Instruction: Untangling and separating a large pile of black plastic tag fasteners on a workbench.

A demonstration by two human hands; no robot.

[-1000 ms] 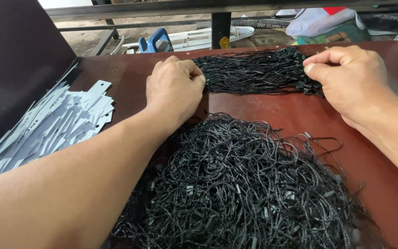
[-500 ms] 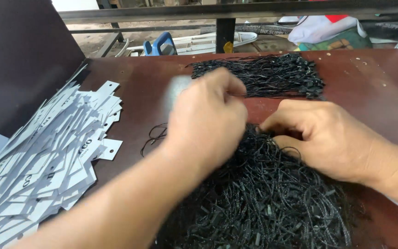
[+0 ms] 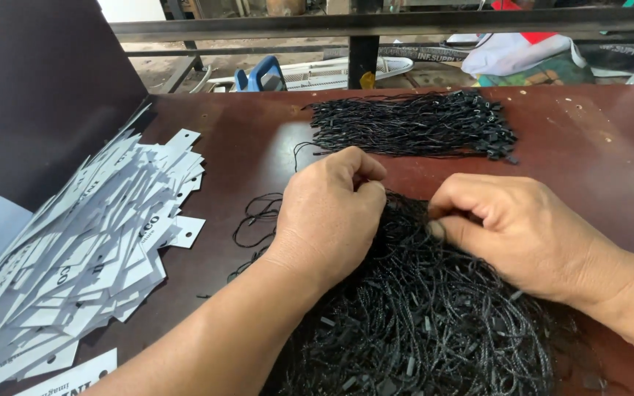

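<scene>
Dark red-brown wood forms the table (image 3: pixel 243 147), with a metal rail and clutter beyond its far edge. Near the person, a loose tangle of black cords (image 3: pixel 420 330) sprawls across the table's middle and right, its loops running every way, so it has no clear long axis. Both hands rest on the tangle's far edge. The left hand (image 3: pixel 332 216) is curled with fingertips pinched together over the cords, knuckles up; it seems to nip a few strands, though the strands themselves are hidden under the fingers. The right hand (image 3: pixel 511 231) lies close beside it, fingers bent inward and pressed into the cords, thumb tucked toward the left hand; whether it has hold of a strand I cannot tell. Farther back lies a neat bundle (image 3: pixel 416 125) of the same cords, laid straight, long axis running left to right, with the small tabs at its right end. Left of the hands, well apart, white tags (image 3: pixel 82 249) lie fanned in a heap.
</scene>
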